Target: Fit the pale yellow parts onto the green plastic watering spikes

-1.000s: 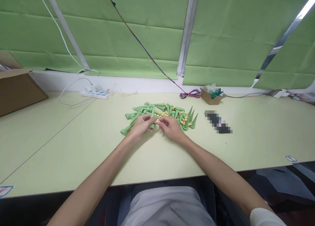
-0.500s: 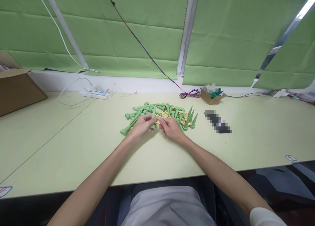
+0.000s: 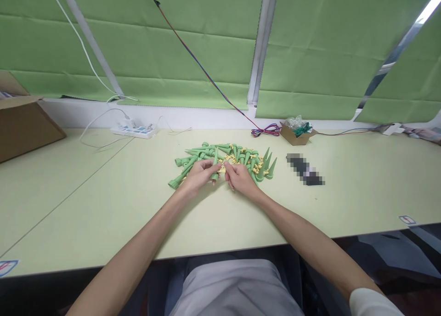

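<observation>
My left hand (image 3: 200,173) is closed around a green plastic watering spike (image 3: 215,156), which stands nearly upright with its point up. A small yellow valve (image 3: 222,171) juts from the spike's lower part toward the right. Just beside that valve is my right hand (image 3: 238,176), thumb and fingers curled together; whether anything sits between them is hidden. Behind both hands lies a pile of more green spikes (image 3: 188,171), mixed with loose small yellow valves (image 3: 237,160). Several spikes (image 3: 271,169) at the pile's right side point upward.
The pale table (image 3: 103,215) runs up to a wall with green blinds (image 3: 193,45). A power strip (image 3: 134,130), a bundled red-blue wire (image 3: 267,130) and a small cardboard box (image 3: 296,136) line the back. A blurred dark object (image 3: 305,170) lies right; a large carton (image 3: 27,123) stands left.
My right hand has drawn slightly to the right, so more of the yellow valve shows between the hands. My left hand and its spike have stayed in place.
</observation>
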### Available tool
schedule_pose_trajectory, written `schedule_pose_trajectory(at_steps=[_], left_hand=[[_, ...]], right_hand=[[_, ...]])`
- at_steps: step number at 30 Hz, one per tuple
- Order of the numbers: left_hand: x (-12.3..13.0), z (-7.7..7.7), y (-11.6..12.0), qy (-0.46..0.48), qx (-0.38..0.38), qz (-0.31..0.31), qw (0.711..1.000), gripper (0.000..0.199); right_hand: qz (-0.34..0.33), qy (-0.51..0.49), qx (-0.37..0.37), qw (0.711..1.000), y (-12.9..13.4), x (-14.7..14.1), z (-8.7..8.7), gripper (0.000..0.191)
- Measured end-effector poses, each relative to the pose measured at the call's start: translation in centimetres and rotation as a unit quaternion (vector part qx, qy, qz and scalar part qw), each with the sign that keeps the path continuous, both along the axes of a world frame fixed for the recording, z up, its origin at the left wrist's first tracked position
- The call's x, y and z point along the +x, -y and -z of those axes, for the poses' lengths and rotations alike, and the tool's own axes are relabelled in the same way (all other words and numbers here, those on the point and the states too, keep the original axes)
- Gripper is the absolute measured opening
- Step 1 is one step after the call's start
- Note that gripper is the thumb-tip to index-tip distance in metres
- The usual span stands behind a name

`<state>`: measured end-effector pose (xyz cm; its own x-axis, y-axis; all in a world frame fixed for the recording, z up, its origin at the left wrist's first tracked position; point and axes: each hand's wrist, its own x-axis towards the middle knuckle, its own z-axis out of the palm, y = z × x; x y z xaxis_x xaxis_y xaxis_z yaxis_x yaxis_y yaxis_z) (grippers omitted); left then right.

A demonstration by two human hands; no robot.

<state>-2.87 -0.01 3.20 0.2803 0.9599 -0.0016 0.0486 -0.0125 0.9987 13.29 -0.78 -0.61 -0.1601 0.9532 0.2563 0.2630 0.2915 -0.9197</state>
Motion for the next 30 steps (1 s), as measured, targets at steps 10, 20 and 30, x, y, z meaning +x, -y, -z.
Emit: schedule_pose_trajectory(at_steps=[10,20,30], left_hand=[[-0.32,0.04,-0.41,0.021,-0.024,-0.060,0.998,0.036],[-0.26,0.24,-0.32,0.008,-0.017,-0.037,0.999,0.037],[-0.22,-0.10,-0.16,0.001,-0.016,-0.024,1.000,0.039]], right_hand=[[0.003,0.022,0.083,0.996,0.30,0.15,-0.46,0.032],[-0.004,0.055,0.156,0.986,-0.29,0.34,0.17,0.014],[-0.021,0.054,0.127,0.990,0.03,0.33,-0.17,0.020]])
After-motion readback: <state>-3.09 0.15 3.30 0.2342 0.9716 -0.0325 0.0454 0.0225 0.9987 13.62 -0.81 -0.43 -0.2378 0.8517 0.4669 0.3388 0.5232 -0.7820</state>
